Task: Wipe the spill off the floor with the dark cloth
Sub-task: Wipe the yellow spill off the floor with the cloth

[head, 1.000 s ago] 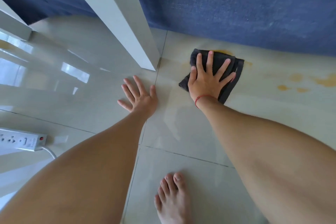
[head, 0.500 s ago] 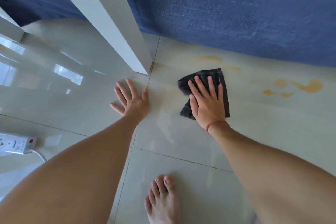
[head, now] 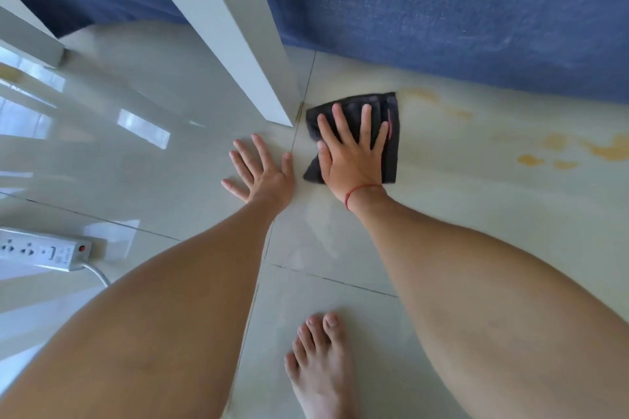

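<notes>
The dark cloth lies flat on the pale tiled floor, close to the foot of a white furniture leg. My right hand presses down on the cloth with fingers spread, a red string around the wrist. My left hand rests flat on the bare tile just left of the cloth, fingers apart, holding nothing. Yellow-orange spill patches sit on the floor to the right, with a fainter smear just beyond the cloth's far right corner.
A white furniture leg slants down to the floor beside the cloth. A blue fabric hangs along the far edge. A white power strip with a cable lies at the left. My bare foot stands at the bottom centre.
My right hand has pushed the cloth away from me and to the left, toward the white leg, after pulling it back half a second ago. The left hand stays planted.
</notes>
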`<action>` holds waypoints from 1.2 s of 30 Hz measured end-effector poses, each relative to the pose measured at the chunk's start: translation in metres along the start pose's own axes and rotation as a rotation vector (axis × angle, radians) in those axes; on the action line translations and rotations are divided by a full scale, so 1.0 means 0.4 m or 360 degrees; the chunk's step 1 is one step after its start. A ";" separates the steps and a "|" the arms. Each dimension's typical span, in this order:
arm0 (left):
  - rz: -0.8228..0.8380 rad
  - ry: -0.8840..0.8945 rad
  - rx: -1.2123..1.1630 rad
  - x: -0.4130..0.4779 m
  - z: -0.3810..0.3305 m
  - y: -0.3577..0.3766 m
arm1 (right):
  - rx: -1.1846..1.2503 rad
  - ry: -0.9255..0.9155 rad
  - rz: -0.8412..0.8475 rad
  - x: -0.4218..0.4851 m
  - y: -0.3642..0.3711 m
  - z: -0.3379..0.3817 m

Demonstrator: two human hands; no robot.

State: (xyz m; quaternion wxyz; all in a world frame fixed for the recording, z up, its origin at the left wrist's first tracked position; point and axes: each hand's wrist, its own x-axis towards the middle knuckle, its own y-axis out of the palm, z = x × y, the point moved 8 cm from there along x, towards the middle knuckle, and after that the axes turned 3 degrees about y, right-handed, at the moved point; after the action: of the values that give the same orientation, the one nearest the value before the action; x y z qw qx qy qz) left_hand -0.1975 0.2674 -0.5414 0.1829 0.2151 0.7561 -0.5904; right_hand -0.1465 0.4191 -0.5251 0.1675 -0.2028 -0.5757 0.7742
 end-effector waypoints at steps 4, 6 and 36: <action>-0.0035 -0.0024 0.0018 -0.006 -0.003 -0.011 | -0.0011 -0.0206 0.0065 -0.118 0.005 -0.027; -0.0238 0.0013 0.0036 -0.021 -0.017 -0.029 | -0.0045 -0.0230 0.0073 -0.163 0.003 -0.074; -0.0012 0.0654 0.0150 -0.046 -0.241 0.057 | -0.0027 -0.0168 0.0175 -0.088 -0.055 -0.229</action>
State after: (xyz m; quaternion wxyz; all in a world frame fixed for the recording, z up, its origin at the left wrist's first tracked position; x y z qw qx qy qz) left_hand -0.1719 0.3636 -0.5273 0.0124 0.3363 0.7499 -0.5696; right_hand -0.0691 0.4835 -0.5233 0.0925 -0.1943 -0.5782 0.7870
